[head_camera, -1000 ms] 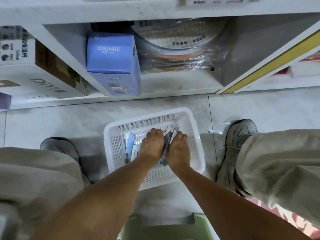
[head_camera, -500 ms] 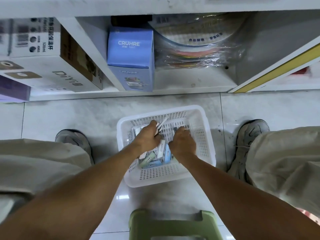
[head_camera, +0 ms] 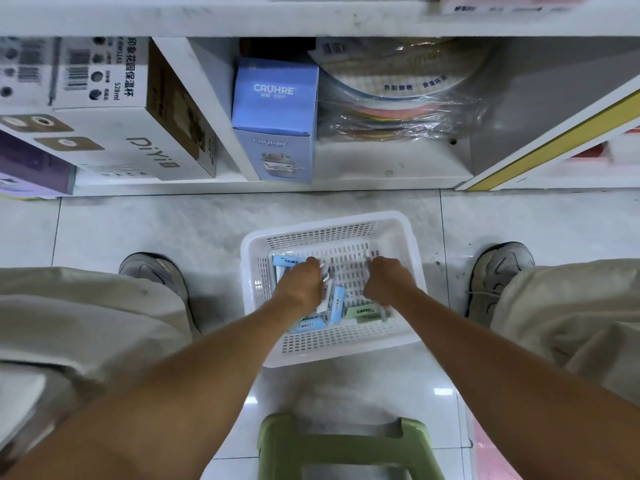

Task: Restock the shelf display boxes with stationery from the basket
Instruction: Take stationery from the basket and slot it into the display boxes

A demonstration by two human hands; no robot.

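Note:
A white perforated basket [head_camera: 329, 221] stands on the tiled floor between my feet. Small blue packs [head_camera: 336, 304], a green pack [head_camera: 363, 311] and white stationery pieces lie loose in it. My left hand [head_camera: 301, 285] is inside the basket on the left with fingers curled, gripping a few white pieces that stick out by its thumb. My right hand [head_camera: 388, 282] is a closed fist over the right half of the basket; a pale end pokes out under its heel, and the rest of what it grips is hidden.
The lowest shelf [head_camera: 381, 168] runs just beyond the basket, holding a blue CRUHRE box [head_camera: 275, 109], a white DiYi carton [head_camera: 138, 140] and plastic-wrapped round plates [head_camera: 398, 98]. A green stool [head_camera: 346, 445] sits below me. My shoes [head_camera: 152, 271] [head_camera: 498, 271] flank the basket.
My hands, pressed together over a bundle a second ago, have separated to opposite sides of the basket. More blue and green packs now lie exposed between them. The view shifted slightly.

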